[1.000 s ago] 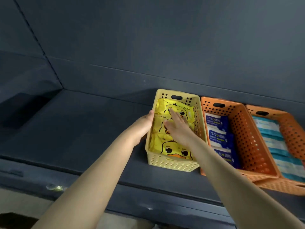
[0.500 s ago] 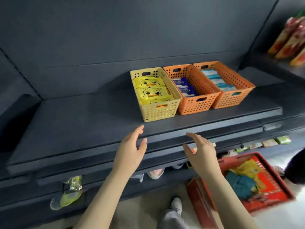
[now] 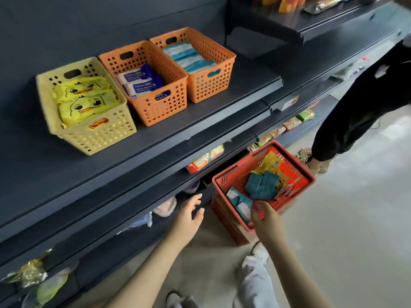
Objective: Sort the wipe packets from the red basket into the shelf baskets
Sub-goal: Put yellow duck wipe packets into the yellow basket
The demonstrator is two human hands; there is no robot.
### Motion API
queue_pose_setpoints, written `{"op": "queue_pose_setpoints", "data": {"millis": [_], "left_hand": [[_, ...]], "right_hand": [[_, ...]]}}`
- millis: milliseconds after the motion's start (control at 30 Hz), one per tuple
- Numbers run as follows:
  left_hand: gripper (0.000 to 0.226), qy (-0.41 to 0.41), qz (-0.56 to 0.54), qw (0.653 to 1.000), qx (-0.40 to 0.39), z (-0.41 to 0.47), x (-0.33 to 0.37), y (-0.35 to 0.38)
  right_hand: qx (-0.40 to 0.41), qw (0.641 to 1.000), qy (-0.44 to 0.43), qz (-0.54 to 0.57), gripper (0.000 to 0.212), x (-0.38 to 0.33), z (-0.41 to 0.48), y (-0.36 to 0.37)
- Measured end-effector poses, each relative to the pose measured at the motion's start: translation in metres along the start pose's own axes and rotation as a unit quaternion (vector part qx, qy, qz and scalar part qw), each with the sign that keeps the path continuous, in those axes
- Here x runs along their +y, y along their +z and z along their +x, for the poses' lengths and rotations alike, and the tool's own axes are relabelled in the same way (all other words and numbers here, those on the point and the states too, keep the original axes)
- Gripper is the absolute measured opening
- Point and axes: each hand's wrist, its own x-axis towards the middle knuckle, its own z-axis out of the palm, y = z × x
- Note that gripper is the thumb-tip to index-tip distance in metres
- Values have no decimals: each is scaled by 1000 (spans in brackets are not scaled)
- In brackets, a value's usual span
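R hand at red basket rim, L hand free, dark-clad leg nearby

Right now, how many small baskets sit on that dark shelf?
3, side by side: the yellow basket at the left, the middle orange basket, and the right orange basket. None seems hidden.

The white label on the blue packets in the middle orange basket starts with "75%"; the print after it is too blurred to read. Lettering on the yellow duck packets and the shelf-edge tag is illegible.
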Motion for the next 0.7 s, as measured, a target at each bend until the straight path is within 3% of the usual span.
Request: {"op": "queue_pose_setpoints", "data": {"millis": [200,400,500,700], "left_hand": [[37,-89,-30,995,-39,83,42,95],[40,-120,20,986,-115,185,56,169],[41,-124,56,979,-150,242,51,205],[50,-132,91,962,-223,362,42,283]], "right_hand": [[-40,998,38,22,31,62,126,-55],[-62,989,120,63,34,126,256,-61],[-60,971,189,137,29,158,310,-41],[-33,919,311,240,41,204,380,12]]}}
